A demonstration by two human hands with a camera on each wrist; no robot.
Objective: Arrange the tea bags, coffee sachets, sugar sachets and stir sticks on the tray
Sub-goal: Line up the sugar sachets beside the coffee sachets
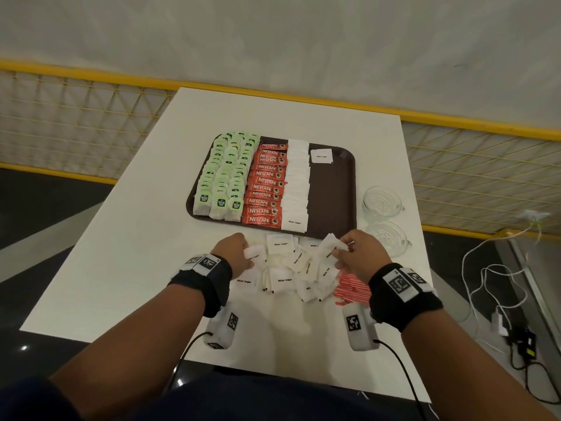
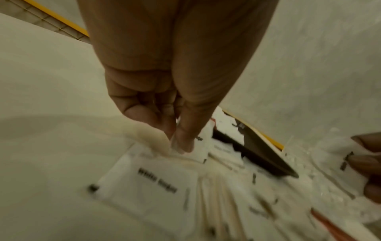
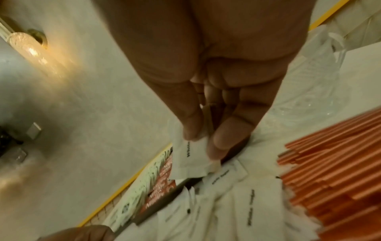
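A brown tray (image 1: pixel 337 189) holds rows of green tea bags (image 1: pixel 226 174), red coffee sachets (image 1: pixel 267 185) and white sugar sachets (image 1: pixel 297 183), with one more sugar sachet (image 1: pixel 321 155) at its far right. A loose pile of sugar sachets (image 1: pixel 291 268) lies on the table in front of the tray. My left hand (image 1: pixel 238 253) pinches a sugar sachet (image 2: pixel 163 146) at the pile's left edge. My right hand (image 1: pixel 358 253) pinches a sugar sachet (image 3: pixel 192 156) lifted above the pile's right side. Red stir sticks (image 1: pixel 352 288) lie under my right wrist.
Two glass cups (image 1: pixel 383 202) stand on the white table (image 1: pixel 136 244) right of the tray. A yellow mesh railing (image 1: pixel 76 117) runs behind the table. White cables (image 1: pixel 485 268) and a power strip lie on the floor at right.
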